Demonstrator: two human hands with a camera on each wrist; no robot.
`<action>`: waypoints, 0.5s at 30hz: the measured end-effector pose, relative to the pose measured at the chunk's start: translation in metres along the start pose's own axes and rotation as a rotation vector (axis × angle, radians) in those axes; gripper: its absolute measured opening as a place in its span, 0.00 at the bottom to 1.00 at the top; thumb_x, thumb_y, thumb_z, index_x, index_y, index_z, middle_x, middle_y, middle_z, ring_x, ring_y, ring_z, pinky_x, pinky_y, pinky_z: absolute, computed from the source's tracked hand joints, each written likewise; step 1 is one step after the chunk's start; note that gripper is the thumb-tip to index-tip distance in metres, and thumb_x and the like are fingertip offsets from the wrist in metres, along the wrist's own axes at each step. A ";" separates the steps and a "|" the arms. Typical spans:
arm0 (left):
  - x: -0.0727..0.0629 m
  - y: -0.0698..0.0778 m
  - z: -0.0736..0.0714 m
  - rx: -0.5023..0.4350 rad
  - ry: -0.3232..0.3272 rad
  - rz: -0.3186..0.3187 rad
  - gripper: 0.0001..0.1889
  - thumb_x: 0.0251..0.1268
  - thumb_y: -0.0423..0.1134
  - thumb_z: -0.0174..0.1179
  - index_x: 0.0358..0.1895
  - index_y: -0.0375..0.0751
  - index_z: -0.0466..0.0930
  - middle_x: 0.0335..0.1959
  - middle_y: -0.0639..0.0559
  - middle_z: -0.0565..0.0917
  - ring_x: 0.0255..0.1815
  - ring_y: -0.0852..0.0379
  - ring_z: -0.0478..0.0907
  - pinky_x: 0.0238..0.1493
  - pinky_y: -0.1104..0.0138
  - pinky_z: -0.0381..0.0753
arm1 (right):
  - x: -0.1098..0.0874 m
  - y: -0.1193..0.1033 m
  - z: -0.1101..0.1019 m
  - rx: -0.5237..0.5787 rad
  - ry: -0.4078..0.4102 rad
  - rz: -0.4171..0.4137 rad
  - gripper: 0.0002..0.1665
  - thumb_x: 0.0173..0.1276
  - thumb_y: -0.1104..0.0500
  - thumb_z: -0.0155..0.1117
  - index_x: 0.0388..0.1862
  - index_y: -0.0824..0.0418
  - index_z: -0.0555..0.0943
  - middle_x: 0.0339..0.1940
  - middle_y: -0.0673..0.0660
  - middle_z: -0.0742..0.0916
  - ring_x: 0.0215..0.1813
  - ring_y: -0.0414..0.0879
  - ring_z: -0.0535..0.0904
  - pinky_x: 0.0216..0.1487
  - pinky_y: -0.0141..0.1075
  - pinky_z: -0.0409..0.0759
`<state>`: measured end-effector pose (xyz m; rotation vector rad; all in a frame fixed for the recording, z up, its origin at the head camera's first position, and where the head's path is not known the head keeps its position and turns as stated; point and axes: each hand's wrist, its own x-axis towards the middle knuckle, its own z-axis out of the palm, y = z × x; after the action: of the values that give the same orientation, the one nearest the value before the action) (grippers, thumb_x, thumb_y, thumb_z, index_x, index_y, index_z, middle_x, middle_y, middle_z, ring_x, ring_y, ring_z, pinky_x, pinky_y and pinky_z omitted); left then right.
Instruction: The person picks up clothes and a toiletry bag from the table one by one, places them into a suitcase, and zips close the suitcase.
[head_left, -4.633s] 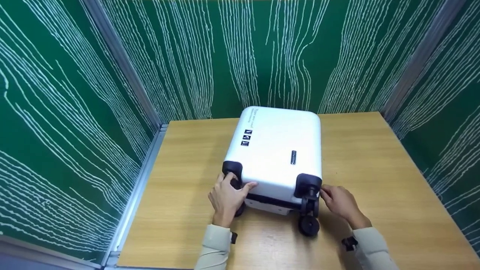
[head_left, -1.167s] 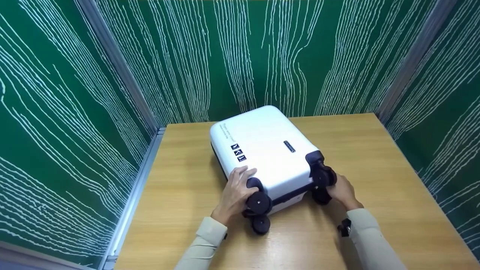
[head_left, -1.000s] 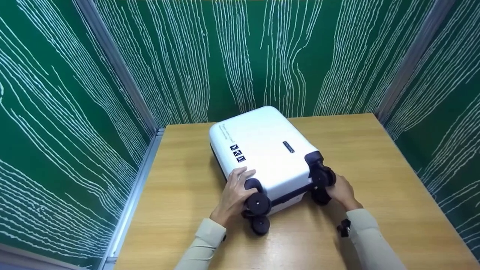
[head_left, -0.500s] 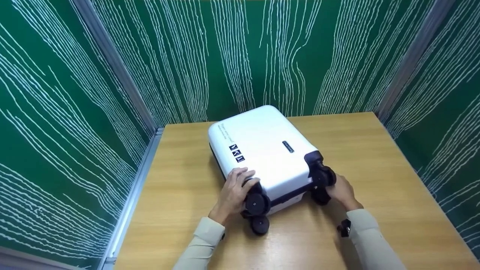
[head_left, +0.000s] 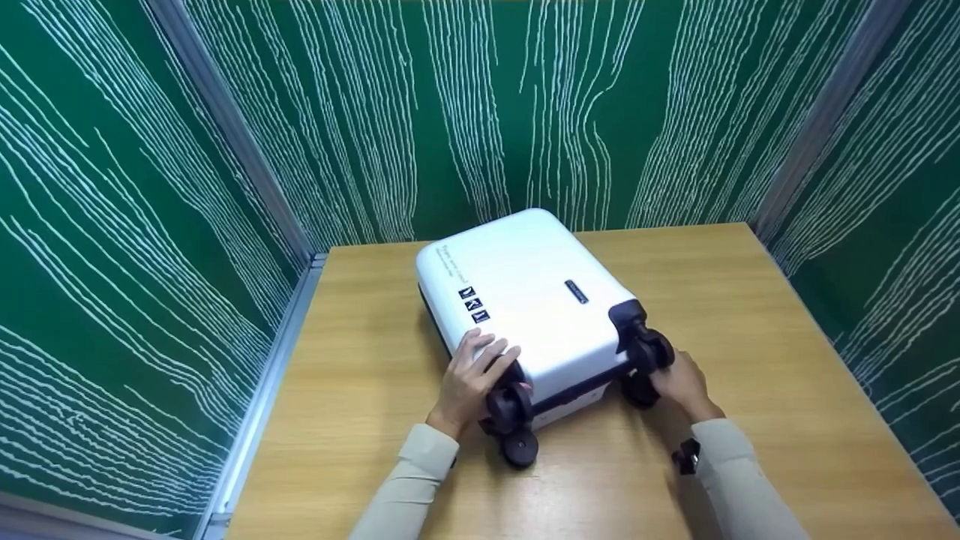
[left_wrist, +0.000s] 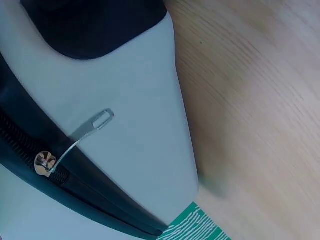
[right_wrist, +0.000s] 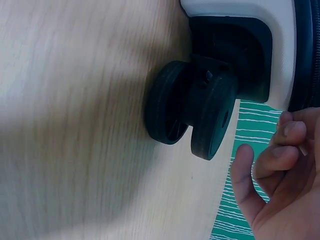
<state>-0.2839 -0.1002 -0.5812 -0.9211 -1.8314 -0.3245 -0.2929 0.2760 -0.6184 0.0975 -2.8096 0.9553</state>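
A white hard-shell suitcase (head_left: 525, 292) lies flat and angled on the wooden table, its wheeled end toward me. My left hand (head_left: 469, 386) grips its near-left corner, with fingers over the shell beside a black caster wheel (head_left: 510, 405). The thumb is mostly hidden behind that wheel. My right hand (head_left: 684, 384) holds the right corner by the upper caster wheel (head_left: 649, 351), which hides its fingertips in the head view. Curled fingers (right_wrist: 280, 157) show by the zip band in the right wrist view, near a lower wheel (right_wrist: 215, 117). A metal zip pull (left_wrist: 102, 119) hangs in the left wrist view.
Green panels with white wavy lines (head_left: 465, 112) enclose the table (head_left: 360, 337) at the back and both sides. Metal posts (head_left: 232, 112) stand at the corners. A lower left wheel (head_left: 520, 448) sits close to the table surface.
Since the oldest frame the suitcase has turned, its wheeled end swinging right. Over the last half second the upper left wheel has swivelled and my left fingers have shifted. The right hand stays put.
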 end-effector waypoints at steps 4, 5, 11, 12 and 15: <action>0.000 -0.001 0.000 0.027 0.020 0.002 0.27 0.60 0.61 0.69 0.53 0.44 0.87 0.47 0.49 0.89 0.49 0.46 0.84 0.60 0.50 0.83 | 0.002 -0.001 0.000 -0.015 -0.003 -0.005 0.23 0.67 0.57 0.61 0.53 0.75 0.78 0.42 0.77 0.86 0.44 0.73 0.83 0.42 0.65 0.79; 0.001 -0.001 0.000 0.030 0.021 0.003 0.27 0.60 0.61 0.69 0.53 0.44 0.87 0.47 0.49 0.89 0.49 0.46 0.84 0.60 0.50 0.83 | 0.002 -0.001 -0.001 -0.020 -0.002 -0.012 0.22 0.66 0.57 0.61 0.50 0.75 0.79 0.40 0.77 0.86 0.43 0.73 0.83 0.41 0.65 0.79; 0.002 -0.001 0.001 0.044 0.020 0.003 0.28 0.60 0.63 0.68 0.52 0.44 0.87 0.46 0.49 0.88 0.48 0.47 0.84 0.61 0.51 0.82 | 0.005 0.005 -0.007 -0.067 -0.015 -0.092 0.10 0.61 0.62 0.62 0.32 0.72 0.79 0.29 0.71 0.85 0.33 0.68 0.82 0.35 0.62 0.78; 0.002 -0.001 0.002 0.042 0.021 0.004 0.29 0.60 0.64 0.68 0.52 0.44 0.87 0.46 0.49 0.88 0.48 0.47 0.83 0.61 0.51 0.82 | 0.006 0.006 -0.008 -0.079 -0.021 -0.109 0.09 0.60 0.63 0.62 0.30 0.71 0.78 0.28 0.71 0.85 0.32 0.68 0.82 0.34 0.62 0.78; 0.003 -0.001 0.002 0.038 0.022 0.003 0.29 0.59 0.64 0.68 0.52 0.44 0.87 0.46 0.48 0.88 0.48 0.46 0.83 0.61 0.51 0.82 | 0.008 0.008 -0.013 -0.131 -0.042 -0.158 0.06 0.60 0.64 0.62 0.27 0.67 0.77 0.25 0.68 0.84 0.30 0.66 0.82 0.32 0.60 0.78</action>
<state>-0.2868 -0.0984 -0.5792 -0.8906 -1.8095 -0.2960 -0.2998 0.2900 -0.6112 0.3204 -2.8430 0.7403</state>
